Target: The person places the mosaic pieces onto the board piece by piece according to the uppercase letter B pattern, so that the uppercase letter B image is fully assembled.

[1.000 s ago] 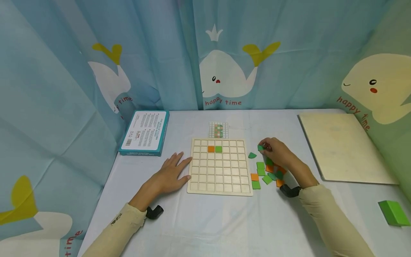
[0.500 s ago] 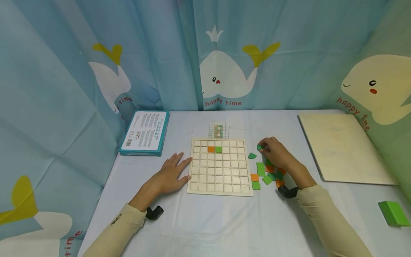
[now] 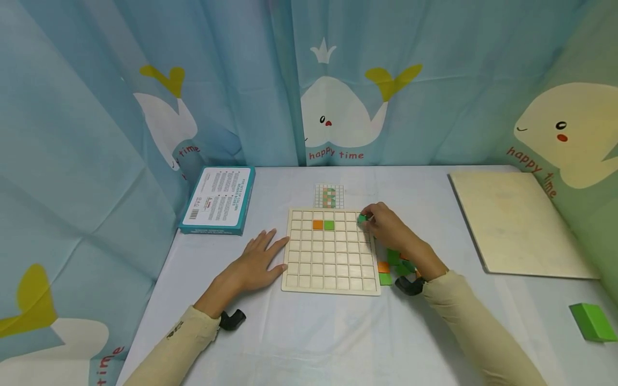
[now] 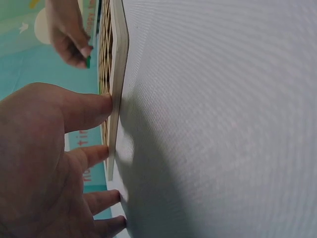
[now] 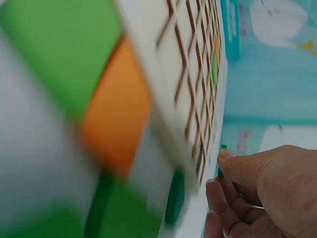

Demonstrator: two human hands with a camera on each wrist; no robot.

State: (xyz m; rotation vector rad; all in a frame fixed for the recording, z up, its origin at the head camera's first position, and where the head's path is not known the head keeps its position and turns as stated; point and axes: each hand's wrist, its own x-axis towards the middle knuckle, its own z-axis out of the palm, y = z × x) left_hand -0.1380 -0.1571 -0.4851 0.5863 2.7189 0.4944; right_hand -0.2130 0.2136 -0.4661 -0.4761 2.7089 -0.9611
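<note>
A pale wooden grid board (image 3: 330,269) lies on the table, with an orange square tile (image 3: 317,224) and a light green square tile (image 3: 329,225) side by side in its second row. My left hand (image 3: 256,261) has its fingers spread, and its thumb and index finger touch the board's left edge. Over the upper right corner of the board, my right hand (image 3: 393,229) pinches a small dark green tile (image 3: 361,219) between thumb and fingertips. Fingers cover part of that tile. Beyond the board lies a printed pattern card (image 3: 329,196).
Several loose green and orange tiles (image 3: 384,279) lie right of the board, partly hidden under my right forearm. A blue box (image 3: 217,198) is at the back left. A large pale panel (image 3: 521,222) and a green block (image 3: 593,321) are on the right.
My right hand has moved left from above the loose tiles to the board's upper right corner, carrying the dark green tile. The left hand stays in place.
</note>
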